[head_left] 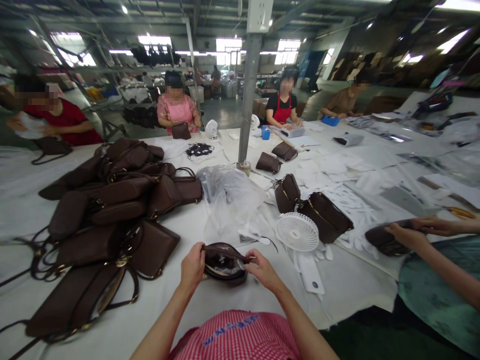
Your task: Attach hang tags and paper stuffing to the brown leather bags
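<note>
Between my two hands a dark brown bag [228,276] stands on the white table, its top open toward me. Clear plastic shows inside the bag. My left hand [193,265] grips the bag's left rim, fingers closed on it. At the right end of the opening, my right hand [259,267] pinches the rim between thumb and fingers. A small strip with a thin black cord [275,244] lies just behind the bag.
Brown bags [120,195] are heaped at the left. Clear plastic [228,192] lies ahead, near a metal post [247,100]. A white fan [297,232] and more bags [325,215] stand to the right. A person's hands [408,234] hold a bag at far right; others work across the table.
</note>
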Tool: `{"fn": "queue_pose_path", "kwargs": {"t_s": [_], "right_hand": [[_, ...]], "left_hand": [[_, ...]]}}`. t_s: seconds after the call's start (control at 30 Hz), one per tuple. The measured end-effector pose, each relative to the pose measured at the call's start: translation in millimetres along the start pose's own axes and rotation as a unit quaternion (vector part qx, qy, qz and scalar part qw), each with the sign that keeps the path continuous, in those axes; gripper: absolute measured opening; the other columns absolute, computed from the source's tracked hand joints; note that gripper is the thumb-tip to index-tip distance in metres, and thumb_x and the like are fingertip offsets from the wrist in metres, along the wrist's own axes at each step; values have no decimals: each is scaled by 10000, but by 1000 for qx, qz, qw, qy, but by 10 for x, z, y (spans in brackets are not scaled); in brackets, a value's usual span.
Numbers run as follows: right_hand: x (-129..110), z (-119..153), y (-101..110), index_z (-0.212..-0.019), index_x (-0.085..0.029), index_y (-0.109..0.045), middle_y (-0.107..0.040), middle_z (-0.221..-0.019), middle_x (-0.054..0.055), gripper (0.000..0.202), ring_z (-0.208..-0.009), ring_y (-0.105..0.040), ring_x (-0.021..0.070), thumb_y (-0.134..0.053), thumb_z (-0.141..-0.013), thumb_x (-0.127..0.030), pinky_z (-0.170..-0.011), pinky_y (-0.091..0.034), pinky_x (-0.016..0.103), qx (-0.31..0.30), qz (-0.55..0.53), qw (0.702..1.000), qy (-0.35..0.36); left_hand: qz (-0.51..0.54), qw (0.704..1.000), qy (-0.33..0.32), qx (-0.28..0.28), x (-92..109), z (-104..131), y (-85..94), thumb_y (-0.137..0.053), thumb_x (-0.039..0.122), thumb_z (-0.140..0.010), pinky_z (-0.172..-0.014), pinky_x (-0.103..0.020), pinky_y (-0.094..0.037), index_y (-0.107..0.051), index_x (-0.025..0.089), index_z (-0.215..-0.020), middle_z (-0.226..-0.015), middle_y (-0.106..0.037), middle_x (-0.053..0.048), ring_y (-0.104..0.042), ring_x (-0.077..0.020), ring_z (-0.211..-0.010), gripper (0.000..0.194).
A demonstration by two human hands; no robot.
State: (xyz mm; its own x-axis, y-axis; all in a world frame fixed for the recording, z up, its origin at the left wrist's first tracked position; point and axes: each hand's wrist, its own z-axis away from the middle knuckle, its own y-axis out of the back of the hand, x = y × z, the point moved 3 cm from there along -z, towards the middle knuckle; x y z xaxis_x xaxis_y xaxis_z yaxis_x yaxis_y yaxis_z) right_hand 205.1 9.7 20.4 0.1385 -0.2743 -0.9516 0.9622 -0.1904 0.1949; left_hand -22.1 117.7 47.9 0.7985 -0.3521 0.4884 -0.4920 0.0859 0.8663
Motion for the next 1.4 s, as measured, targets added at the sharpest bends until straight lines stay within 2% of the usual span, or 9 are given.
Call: {"fn": "queue_pose_path", "kwargs": {"t_s": [0.1, 0.2, 0.3, 0.37, 0.47, 0.57, 0.7, 1.07, 1.4], "right_hand": [[120, 38, -30, -868, -214, -492, -615, -767, -2, 323, -683, -619, 183, -663, -654, -387, -544, -475, 268, 13, -18, 991, -129], [156, 87, -103, -787, -216, -450, -603, -664, -12, 346, -601, -629, 198, -617, -684, -501, -515, -493, 303, -1, -39, 982, -185], [108, 127, -157, -783, -216, -455, -600, -665, -27, 362, -663, -651, 205, -615, -675, -522, -595, -527, 326, -11, -71, 982, -174], [70, 147, -165, -834, -209, -495, -616, -720, -23, 375, -744, -654, 207, -656, -649, -492, -651, -533, 329, -9, -106, 982, -157], [66, 154, -162, -917, -199, -539, -643, -835, 11, 393, -828, -643, 215, -681, -641, -440, -671, -532, 331, -5, -147, 978, -145], [127, 120, -172, -920, -191, -555, -646, -869, 29, 387, -812, -633, 216, -688, -616, -392, -607, -517, 305, 19, -137, 981, -138], [224, 43, -239, -845, -187, -553, -636, -735, 1, 341, -693, -610, 185, -681, -567, -339, -511, -455, 245, 51, -131, 981, -132], [154, 34, -252, -654, -197, -515, -516, -467, -63, 148, -414, -426, 95, -580, -598, -318, -387, -285, 203, 94, -93, 982, -134], [-120, 26, -316, -556, -219, -490, -538, -399, -42, 66, -322, -405, 110, -514, -614, -241, -355, -276, 228, 85, -25, 988, -126]], "left_hand": [[-41, 999, -19, 28, 25, 95, 67, -435, 243, -904, -683, -293, -477, -527, 173, -1168, -955, -692, -78, -660, -214, -777, 288], [-30, 986, -155, 54, 262, 238, 85, -412, 237, -925, -699, -281, -483, -551, 175, -1144, -930, -680, -85, -649, -198, -783, 267], [-8, 951, -308, -11, 616, 377, -12, -395, 185, -915, -738, -306, -486, -592, 188, -1030, -910, -649, -85, -613, -200, -818, 229], [-5, 934, -349, -69, 795, 428, -118, -417, 137, -883, -780, -336, -487, -595, 190, -979, -949, -631, -85, -590, -211, -874, 209], [-16, 936, -333, -114, 898, 440, -261, -447, 74, -836, -814, -362, -489, -575, 183, -1014, -990, -618, -81, -569, -223, -922, 244], [-28, 951, -290, -101, 871, 405, -327, -453, 75, -838, -819, -396, -486, -556, 173, -1086, -1038, -603, -100, -553, -243, -940, 286], [-20, 960, -264, -92, 828, 338, -345, -466, 71, -829, -867, -411, -460, -572, 167, -1077, -1098, -591, -108, -533, -257, -998, 286], [-87, 948, -221, -212, 944, 219, -331, -529, 131, -815, -855, -423, -419, -631, 157, -953, -1008, -632, -104, -542, -281, -984, 174], [-112, 972, -181, -103, 913, 285, -408, -504, 166, -859, -762, -361, -410, -580, 168, -907, -891, -629, -85, -556, -249, -863, 90]]}}
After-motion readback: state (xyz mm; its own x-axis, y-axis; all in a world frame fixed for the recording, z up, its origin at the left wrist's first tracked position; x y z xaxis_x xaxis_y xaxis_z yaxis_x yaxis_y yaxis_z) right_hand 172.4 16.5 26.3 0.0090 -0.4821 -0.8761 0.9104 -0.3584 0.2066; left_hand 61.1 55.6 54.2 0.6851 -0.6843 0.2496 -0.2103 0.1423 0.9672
